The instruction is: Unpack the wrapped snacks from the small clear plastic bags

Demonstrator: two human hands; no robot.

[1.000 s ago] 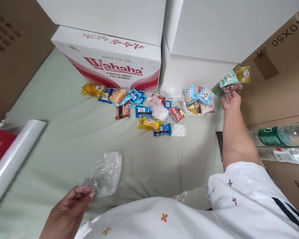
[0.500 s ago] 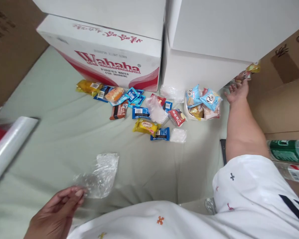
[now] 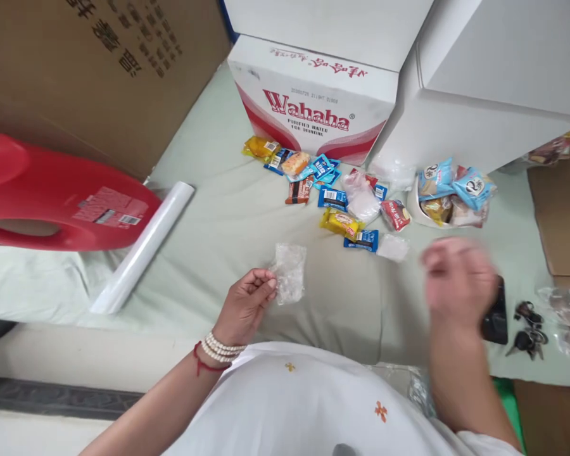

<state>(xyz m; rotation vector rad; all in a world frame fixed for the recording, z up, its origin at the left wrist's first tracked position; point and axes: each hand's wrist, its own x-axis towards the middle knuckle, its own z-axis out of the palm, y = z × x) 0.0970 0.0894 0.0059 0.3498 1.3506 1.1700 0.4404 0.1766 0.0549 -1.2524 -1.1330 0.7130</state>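
Observation:
Pinched by its edge between thumb and fingers, a small clear plastic bag [image 3: 291, 273] is in my left hand [image 3: 251, 297], held over the green sheet [image 3: 228, 221]. My right hand [image 3: 458, 278] hovers above the sheet at the right, smeared by motion; whether it holds anything I cannot make out. Beyond it stands a white bowl [image 3: 414, 206] of packaged snacks [image 3: 475, 188]. Several wrapped snacks lie loose in the middle, among them a yellow packet [image 3: 341, 223], a blue packet [image 3: 361, 240] and a red packet [image 3: 396, 215]. Another clear plastic bag [image 3: 392, 247] lies flat beside the blue packet.
A Wahaba carton [image 3: 308, 114] and white boxes [image 3: 494, 120] stand at the back. On the left are a red jug [image 3: 66, 190], a plastic film roll [image 3: 142, 250] and a brown carton [image 3: 99, 76]. A phone [image 3: 496, 316] and keys [image 3: 529, 332] lie at the right.
My right hand has come back from beside the boxes at the far right toward me. My left hand still holds the bag, now nearer the snacks. The view has swung left.

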